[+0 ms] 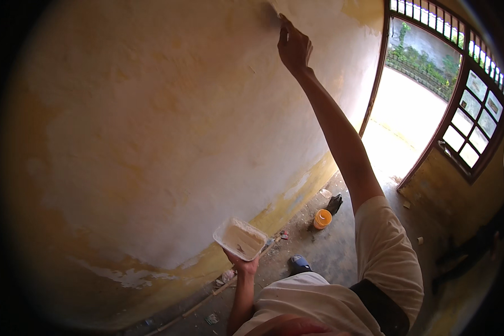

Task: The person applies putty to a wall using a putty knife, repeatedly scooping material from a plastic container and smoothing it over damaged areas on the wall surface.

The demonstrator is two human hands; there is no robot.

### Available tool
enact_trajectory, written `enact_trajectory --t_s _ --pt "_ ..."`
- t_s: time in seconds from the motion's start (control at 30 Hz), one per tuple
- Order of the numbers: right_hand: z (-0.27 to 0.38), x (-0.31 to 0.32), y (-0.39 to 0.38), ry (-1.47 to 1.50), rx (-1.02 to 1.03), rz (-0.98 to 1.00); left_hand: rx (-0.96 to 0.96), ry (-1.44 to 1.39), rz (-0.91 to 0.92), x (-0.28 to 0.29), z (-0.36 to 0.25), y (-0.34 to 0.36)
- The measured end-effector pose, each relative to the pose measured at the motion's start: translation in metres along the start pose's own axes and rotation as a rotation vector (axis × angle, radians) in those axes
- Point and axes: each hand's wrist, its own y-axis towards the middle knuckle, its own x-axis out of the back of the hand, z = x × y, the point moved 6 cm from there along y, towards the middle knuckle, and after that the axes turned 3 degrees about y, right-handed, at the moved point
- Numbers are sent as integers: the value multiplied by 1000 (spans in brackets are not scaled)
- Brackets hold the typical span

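Note:
Stretched far up, my right hand (294, 49) is closed on a tool with a dark, flat blade that looks like a putty knife (270, 15). The blade lies at the wall (157, 129), which is yellow and coated over much of its face with smeared whitish filler. Down low, my left hand (246, 265) grips a white rectangular plastic tub (224, 231) from beneath, beside the wall. Pale paste coats the inside of the tub. The handle of the tool is mostly hidden in my right hand.
An orange bucket (322, 219) stands on the grey floor (333, 252), with a black bag (334, 204) beside it. Debris and a long thin stick (224, 287) lie along the wall's foot. To the right are an open doorway (411, 106) and a paned window (474, 120).

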Motion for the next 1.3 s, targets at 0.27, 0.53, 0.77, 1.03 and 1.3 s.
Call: enact_trajectory --t_s 0.27,0.53,0.77,1.03,1.3 --pt "157 -10 -177 249 603 99 64 -20 -52 16 7 6" --pt "16 25 -82 240 93 -200 -24 -13 -21 8 2 6" --pt "37 -38 -140 104 172 -71 -88 -42 -52 17 6 -5" --pt "136 -7 -290 542 438 286 -41 26 -68 22 1 0" --pt "-8 28 -33 339 -89 -159 -68 -21 -20 16 -4 -4"
